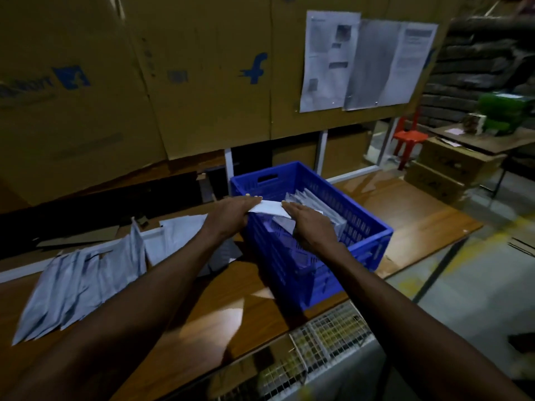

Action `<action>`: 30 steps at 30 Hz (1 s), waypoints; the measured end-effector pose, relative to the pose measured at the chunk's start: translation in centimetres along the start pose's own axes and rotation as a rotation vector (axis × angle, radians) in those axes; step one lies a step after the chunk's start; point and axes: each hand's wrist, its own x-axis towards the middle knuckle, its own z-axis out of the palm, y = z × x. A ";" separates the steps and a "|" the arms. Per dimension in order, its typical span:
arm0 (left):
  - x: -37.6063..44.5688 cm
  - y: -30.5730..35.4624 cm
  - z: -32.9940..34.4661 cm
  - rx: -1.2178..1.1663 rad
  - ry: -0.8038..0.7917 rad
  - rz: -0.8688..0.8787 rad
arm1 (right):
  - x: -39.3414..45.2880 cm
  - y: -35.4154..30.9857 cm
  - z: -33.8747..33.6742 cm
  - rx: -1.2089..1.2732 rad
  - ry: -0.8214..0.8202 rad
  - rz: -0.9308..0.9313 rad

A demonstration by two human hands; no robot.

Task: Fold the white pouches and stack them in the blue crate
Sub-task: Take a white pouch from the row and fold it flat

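A blue crate (359, 250) stands on the wooden table, right of centre. Several folded white pouches (315, 202) stand stacked inside it along its far side. A folded white pouch (267, 209) is held over the crate's near-left corner between both hands. My left hand (234, 211) grips its left end, fingers over the top. On the pouch's right end rests my right hand (311, 222), fingers stretched flat. A spread of unfolded white pouches (86, 282) lies on the table to the left.
The wooden table (202, 311) runs to an edge at the front, where a wire mesh panel (318, 340) sits. Large cardboard boxes (115, 96) form a wall behind. Dark cardboard scraps (223, 256) lie beside the crate. Boxes and a red stool (408, 140) stand at far right.
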 end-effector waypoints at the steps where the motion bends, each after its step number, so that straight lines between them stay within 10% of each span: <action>1: 1.3 0.2 0.2 -0.003 -0.043 0.012 | 0.1 0.9 -0.3 0.033 -0.013 0.017; 15: 17.1 -0.7 8.6 0.050 -0.558 0.270 | 5.6 9.7 5.9 0.185 -0.306 0.320; 30: 23.7 -6.9 23.5 -0.195 -0.777 0.097 | 11.2 15.1 13.5 0.242 -0.437 0.522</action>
